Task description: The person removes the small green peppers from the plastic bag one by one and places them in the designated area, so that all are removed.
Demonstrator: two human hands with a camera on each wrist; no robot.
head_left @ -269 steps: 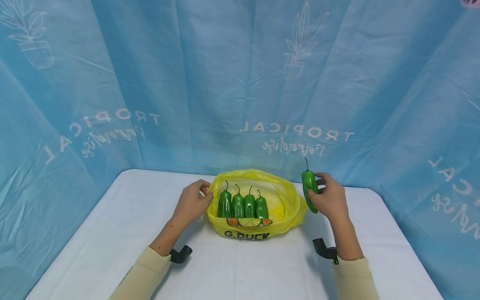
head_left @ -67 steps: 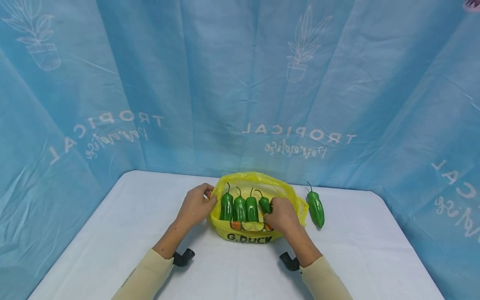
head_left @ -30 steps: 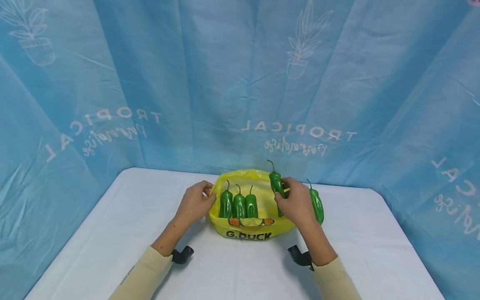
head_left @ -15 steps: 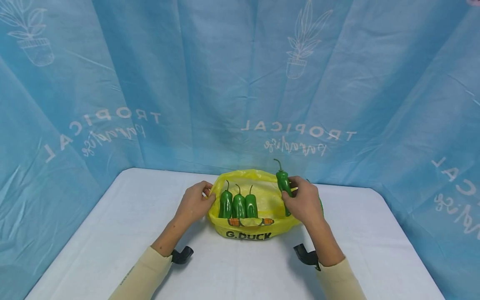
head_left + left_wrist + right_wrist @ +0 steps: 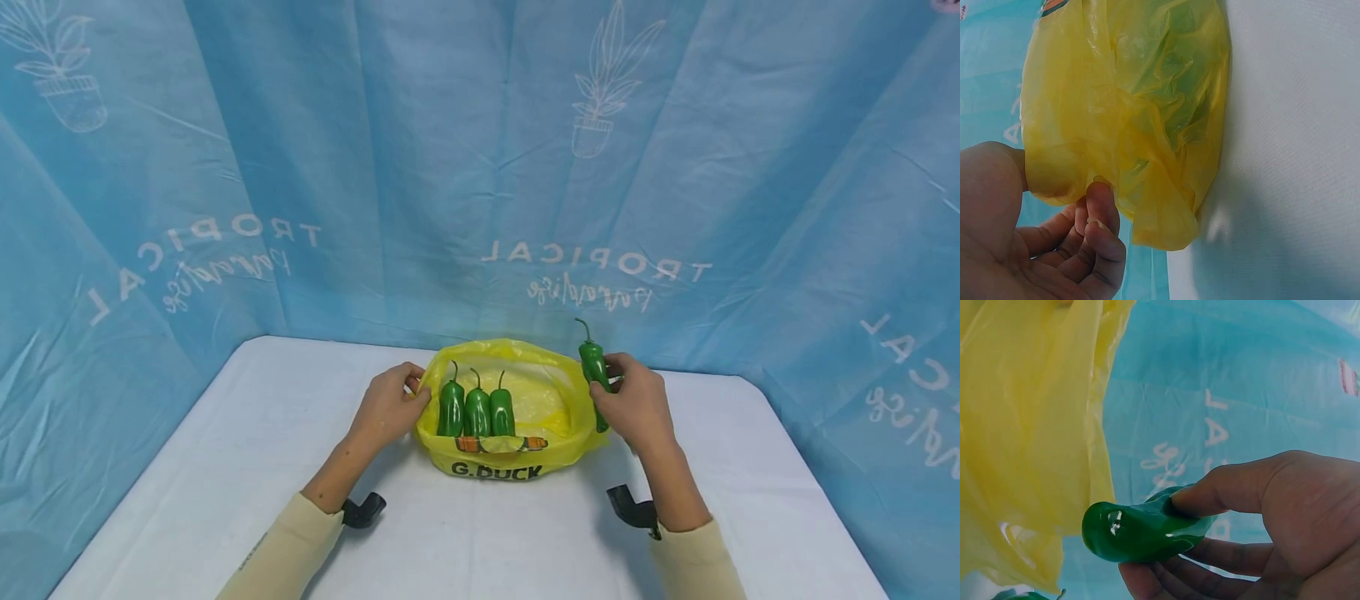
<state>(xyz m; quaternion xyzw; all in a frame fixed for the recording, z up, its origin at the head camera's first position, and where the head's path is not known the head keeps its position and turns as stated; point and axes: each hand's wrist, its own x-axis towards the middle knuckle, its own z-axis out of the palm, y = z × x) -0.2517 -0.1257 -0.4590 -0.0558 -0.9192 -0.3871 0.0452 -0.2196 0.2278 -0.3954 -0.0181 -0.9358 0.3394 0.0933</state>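
Green pepper (image 5: 592, 363) in right hand (image 5: 635, 402): near upright, stem end (image 5: 589, 345) up, leaning left.

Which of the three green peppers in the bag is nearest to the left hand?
The leftmost pepper, at the side of the bag that the left hand pinches; the middle pepper and the rightmost pepper stand farther away.

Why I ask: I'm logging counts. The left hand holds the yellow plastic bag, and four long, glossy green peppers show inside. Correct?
Only the count is wrong: the head view shows three long, glossy green peppers inside, not four. The left hand does hold the yellow plastic bag.
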